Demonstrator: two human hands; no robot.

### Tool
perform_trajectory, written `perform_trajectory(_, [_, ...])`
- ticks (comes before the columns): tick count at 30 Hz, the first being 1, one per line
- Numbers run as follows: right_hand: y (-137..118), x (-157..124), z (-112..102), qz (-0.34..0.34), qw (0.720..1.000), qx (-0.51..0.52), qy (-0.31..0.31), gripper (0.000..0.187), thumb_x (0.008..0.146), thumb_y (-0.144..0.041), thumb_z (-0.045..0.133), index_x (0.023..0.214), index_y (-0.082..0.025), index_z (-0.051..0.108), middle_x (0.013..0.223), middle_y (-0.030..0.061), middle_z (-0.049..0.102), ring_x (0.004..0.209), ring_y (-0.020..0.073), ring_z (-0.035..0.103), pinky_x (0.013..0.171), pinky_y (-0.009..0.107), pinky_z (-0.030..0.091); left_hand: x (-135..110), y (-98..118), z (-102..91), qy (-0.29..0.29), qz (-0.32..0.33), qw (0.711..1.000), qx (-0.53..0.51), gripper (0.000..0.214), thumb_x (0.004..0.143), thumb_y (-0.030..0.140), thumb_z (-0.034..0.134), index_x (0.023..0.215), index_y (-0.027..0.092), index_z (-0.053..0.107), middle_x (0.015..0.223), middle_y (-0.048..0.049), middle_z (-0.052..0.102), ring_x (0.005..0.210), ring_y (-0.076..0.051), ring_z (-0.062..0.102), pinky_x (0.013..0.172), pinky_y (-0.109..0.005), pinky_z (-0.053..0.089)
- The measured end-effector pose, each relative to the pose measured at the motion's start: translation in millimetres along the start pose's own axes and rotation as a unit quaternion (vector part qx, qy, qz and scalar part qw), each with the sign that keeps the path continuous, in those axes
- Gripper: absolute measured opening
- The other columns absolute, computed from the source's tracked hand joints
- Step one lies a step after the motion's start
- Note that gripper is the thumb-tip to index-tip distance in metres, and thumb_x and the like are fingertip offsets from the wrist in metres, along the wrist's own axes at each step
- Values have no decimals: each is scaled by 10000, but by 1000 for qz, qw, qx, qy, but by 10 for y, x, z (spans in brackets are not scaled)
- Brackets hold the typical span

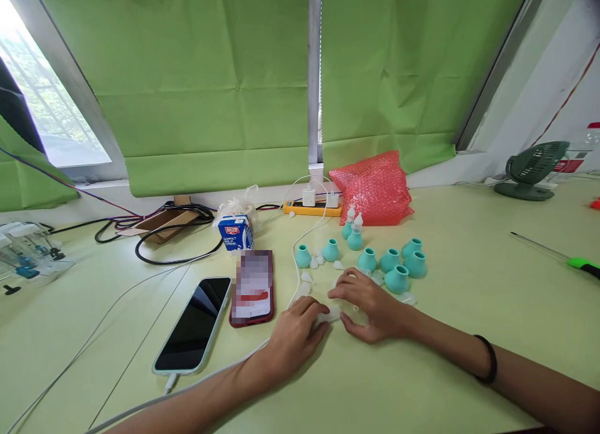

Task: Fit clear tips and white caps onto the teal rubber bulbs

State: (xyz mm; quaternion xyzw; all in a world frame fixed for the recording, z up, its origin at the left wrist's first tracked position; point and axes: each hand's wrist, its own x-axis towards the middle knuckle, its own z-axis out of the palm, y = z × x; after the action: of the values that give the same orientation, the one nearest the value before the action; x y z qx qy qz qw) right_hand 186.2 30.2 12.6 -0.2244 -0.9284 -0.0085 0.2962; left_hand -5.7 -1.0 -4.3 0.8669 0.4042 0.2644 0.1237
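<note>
My left hand (295, 334) and my right hand (368, 302) rest together on the pale green table (445, 359). Both are closed around a small clear plastic piece (334, 314) held between the fingertips. Just beyond my right hand stand several teal rubber bulbs (397, 277). Two of the bulbs (355, 237) carry clear pointed tips. Small clear tips (307, 276) lie scattered near the bulbs. A black band circles my right wrist (490, 358).
Two phones lie left of my hands: a dark-screened one (194, 324) on a white cable and a red-cased one (253, 287). Behind them are a blue carton (235, 232), a yellow power strip (312, 207) and a red bubble-wrap bag (375, 187). At right sit a green fan (532, 171) and a screwdriver (557, 256).
</note>
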Motion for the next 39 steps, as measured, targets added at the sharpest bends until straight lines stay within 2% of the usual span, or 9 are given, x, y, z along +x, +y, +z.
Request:
perform_trajectory(2, [53,7,-93,11,999,-38,-36,161,683,-169,469,818,-173,555,639,29,566,640,155,514,651,305,380,1,9,-6,7,-12,1000,4,219,748,152,481,964,162,518,892,-63,569,834,-175,532,701,-290,470])
perform_trajectory(4, [96,1,-172,36,992,-56,-105,104,668,-166,468,681,-184,570,513,0,515,512,127,463,534,260,328,5,15,-7,11,-16,1000,14,272,730,146,486,1001,160,510,894,-67,568,848,-187,520,711,-309,470])
perform_trajectory(6, [117,-8,-231,67,981,-60,-174,108,647,-161,480,623,-186,582,461,-11,490,458,110,427,493,243,280,9,14,-3,10,-9,1000,26,275,724,159,483,997,161,523,880,-69,569,849,-198,510,712,-327,468])
perform_trajectory(9, [122,-11,-287,101,967,-59,-227,144,627,-178,505,701,-189,629,505,3,528,502,118,455,512,238,271,14,1,7,2,2,999,38,244,732,175,465,960,166,553,859,-70,569,833,-200,501,704,-330,466])
perform_trajectory(14, [131,10,-326,130,956,-57,-255,182,647,-187,512,755,-198,657,565,21,574,575,135,491,543,244,274,19,-8,6,-6,9,999,39,244,739,177,456,959,171,561,868,-67,572,837,-195,491,716,-327,462])
perform_trajectory(19, [134,10,-294,128,966,-25,-224,143,662,-174,518,691,-184,657,492,-3,544,490,101,455,512,228,279,29,14,-12,-16,8,999,36,237,745,200,478,962,166,568,866,-65,585,845,-200,482,727,-335,459])
perform_trajectory(27, [63,-22,-79,85,991,92,-54,134,723,-242,538,748,-140,621,424,-52,444,395,55,389,479,199,321,33,12,-13,-14,12,999,29,229,755,207,480,961,172,576,859,-66,583,851,-201,472,727,-335,458])
perform_trajectory(33, [34,-30,1,89,992,68,-60,135,728,-239,554,791,-148,632,444,-44,471,415,62,412,471,208,297,33,6,-14,-13,27,999,19,229,772,187,454,968,172,571,858,-56,604,845,-195,476,725,-326,459])
perform_trajectory(39, [23,-44,13,58,995,32,-69,175,757,-243,530,874,-158,628,493,-12,533,477,91,472,493,228,285,18,2,-17,1,0,1000,5,300,751,196,484,1051,178,497,886,-49,598,879,-187,491,720,-310,473])
